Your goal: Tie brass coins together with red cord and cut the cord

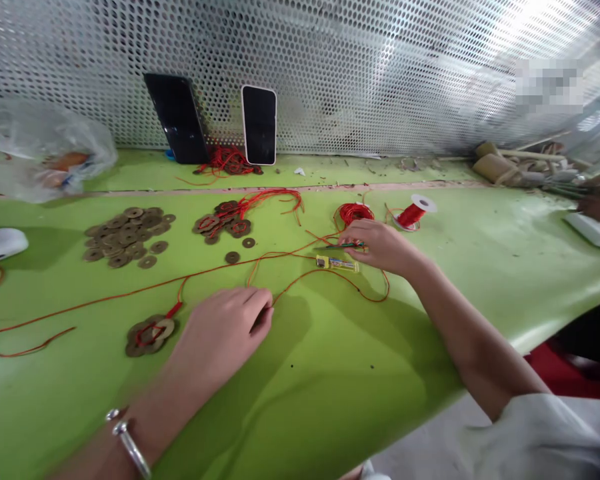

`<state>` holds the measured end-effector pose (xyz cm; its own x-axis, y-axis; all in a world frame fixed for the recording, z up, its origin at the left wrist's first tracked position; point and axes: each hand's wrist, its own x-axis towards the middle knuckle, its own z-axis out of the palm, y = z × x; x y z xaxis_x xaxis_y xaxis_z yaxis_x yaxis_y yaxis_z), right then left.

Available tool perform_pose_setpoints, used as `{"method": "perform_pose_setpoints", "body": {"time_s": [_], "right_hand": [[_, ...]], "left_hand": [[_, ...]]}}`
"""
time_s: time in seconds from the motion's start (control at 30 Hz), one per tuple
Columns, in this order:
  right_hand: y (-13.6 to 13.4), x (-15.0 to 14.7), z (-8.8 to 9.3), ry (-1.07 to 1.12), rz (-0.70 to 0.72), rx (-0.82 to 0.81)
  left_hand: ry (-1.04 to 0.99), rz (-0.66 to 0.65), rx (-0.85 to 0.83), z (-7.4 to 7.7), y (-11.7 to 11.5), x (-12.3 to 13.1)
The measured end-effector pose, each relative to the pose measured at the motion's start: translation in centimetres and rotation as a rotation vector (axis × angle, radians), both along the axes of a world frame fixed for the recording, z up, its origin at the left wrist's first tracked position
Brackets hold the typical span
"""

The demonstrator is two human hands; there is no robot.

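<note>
A thin red cord (359, 291) curves across the smooth green desk (300, 407) from the left hand (235, 313), whose pinching grip appears to hold it, while the right hand (375, 241) grasps what look like small scissors (330, 248) just beyond a yellow plastic lighter (336, 264). Seemingly a cutting step, it calls for a steady cord and careful blades. Beside the left hand lies a flower-shaped coin cluster (149, 335); farther back, a pile of dull, round, holed coins (125, 237).
</note>
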<state>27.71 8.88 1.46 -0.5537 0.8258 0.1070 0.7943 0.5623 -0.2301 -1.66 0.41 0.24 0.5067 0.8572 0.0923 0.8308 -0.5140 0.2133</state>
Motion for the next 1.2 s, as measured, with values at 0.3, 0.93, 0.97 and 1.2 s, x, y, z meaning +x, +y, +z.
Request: {"method": "perform_pose_setpoints", "body": {"time_s": [0.3, 0.93, 0.97, 1.2], "right_hand": [[0.18, 0.5, -0.53, -0.075, -0.137, 0.163], [0.02, 0.66, -0.1, -0.033, -0.132, 0.004], [-0.04, 0.66, -0.07, -0.021, -0.131, 0.001], [0.2, 1.12, -0.63, -0.052, -0.136, -0.038]], "left_hand": [[-0.004, -0.007, 0.012, -0.11, -0.18, -0.03], [0.022, -0.022, 0.033, 0.04, -0.22, -0.04], [0.024, -0.023, 0.034, 0.06, -0.2, -0.01], [0.015, -0.036, 0.07, -0.04, -0.19, 0.0]]}}
